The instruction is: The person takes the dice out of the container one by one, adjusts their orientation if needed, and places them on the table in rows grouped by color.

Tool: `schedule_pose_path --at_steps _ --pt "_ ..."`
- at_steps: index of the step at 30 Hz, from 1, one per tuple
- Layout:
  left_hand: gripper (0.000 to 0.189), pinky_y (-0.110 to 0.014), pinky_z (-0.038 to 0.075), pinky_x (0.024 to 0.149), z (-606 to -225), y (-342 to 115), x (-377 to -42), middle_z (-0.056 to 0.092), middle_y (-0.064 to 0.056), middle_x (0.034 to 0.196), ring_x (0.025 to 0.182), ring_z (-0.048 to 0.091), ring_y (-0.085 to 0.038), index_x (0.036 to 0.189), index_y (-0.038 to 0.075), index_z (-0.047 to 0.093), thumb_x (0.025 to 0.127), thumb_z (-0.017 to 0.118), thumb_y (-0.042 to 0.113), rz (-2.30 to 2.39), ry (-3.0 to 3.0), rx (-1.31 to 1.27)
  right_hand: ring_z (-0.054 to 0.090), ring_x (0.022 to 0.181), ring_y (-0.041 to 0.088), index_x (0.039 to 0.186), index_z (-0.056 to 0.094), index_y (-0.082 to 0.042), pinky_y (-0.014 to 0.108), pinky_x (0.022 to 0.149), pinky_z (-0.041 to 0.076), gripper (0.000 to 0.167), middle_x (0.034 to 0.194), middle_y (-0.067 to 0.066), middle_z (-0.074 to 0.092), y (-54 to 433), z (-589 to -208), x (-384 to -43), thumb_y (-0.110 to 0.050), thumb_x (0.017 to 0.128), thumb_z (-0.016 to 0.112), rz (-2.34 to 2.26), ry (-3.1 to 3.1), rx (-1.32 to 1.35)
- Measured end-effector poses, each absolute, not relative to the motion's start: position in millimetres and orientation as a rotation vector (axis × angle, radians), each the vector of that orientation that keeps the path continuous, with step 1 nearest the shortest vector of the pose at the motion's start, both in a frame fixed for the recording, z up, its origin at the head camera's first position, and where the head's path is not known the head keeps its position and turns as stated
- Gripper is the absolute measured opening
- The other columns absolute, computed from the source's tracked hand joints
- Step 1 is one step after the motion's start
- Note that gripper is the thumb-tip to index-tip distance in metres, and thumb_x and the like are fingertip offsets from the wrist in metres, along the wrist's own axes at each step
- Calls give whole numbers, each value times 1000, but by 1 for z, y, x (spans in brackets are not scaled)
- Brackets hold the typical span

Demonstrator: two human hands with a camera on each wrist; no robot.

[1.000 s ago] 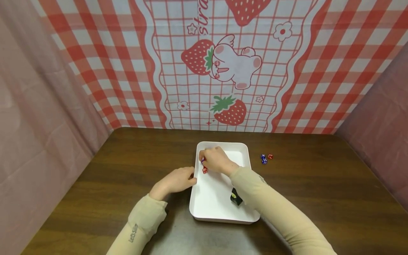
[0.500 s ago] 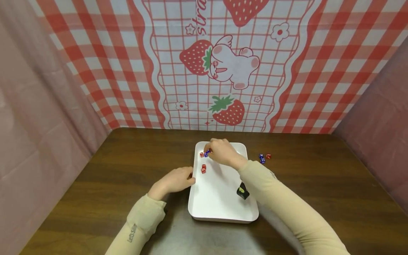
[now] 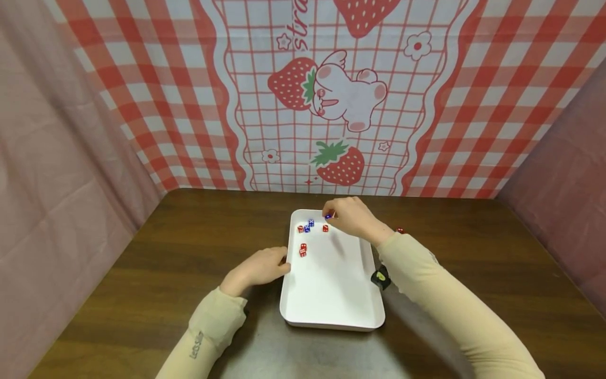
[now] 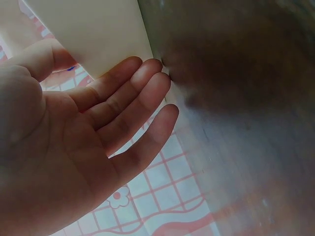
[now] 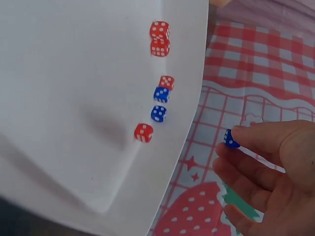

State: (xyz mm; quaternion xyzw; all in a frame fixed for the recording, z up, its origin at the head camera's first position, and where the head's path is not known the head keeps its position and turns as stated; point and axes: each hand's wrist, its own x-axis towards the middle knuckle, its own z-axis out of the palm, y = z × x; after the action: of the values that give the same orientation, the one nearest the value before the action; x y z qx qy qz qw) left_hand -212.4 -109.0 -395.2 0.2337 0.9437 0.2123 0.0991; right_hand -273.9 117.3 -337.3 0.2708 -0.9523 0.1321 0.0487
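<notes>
A blue die [image 5: 230, 138] is pinched between the thumb and fingertips of my right hand [image 3: 352, 215], raised above the far edge of the white tray [image 3: 331, 295]. Inside the tray, two blue dice [image 5: 159, 113] and a red die [image 3: 300, 229] sit together near the far left corner. Another red die [image 5: 143, 132] lies to the right of them, close to the far wall. A pair of touching red dice [image 3: 303, 250] is by the left wall. With fairly straight fingers, my left hand [image 4: 98, 113] touches the tray's outer left side.
On the brown wooden table [image 3: 199, 226], a red die [image 3: 400, 230] shows beyond my right sleeve, which covers the spot beside it. A checked strawberry cloth [image 3: 341, 158] hangs behind the table. Pink curtains [image 3: 71, 158] stand at both sides.
My right hand has moved right and away from the far left corner, lifting the blue die. Dice it had covered now show. My left hand has stayed at the tray's side.
</notes>
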Motion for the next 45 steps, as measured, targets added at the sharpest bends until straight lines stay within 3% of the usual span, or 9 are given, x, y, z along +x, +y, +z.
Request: schedule_pose_path --at_steps 14,24,45 --pt "11 -32 39 66 -395 -109 -210 51 -2 77 72 46 -16 82 11 51 87 51 21 643 2773 681 59 81 17 96 66 -11 34 71 48 14 88 3 65 148 -347 -272 -14 84 61 600 -2946 696" --pt "12 -31 37 64 -393 -108 -210 49 -2 73 70 45 -16 79 12 49 87 51 21 654 2770 667 58 85 19 104 65 -7 36 73 48 22 94 5 65 165 -354 -265 -15 84 62 677 -2932 639" --pt "13 -31 36 64 -392 -108 -210 48 -1 72 70 45 -16 79 12 49 87 51 21 644 2768 661 56 83 23 99 66 -7 42 77 46 17 89 8 63 204 -371 -250 -13 83 62 779 -2853 525"
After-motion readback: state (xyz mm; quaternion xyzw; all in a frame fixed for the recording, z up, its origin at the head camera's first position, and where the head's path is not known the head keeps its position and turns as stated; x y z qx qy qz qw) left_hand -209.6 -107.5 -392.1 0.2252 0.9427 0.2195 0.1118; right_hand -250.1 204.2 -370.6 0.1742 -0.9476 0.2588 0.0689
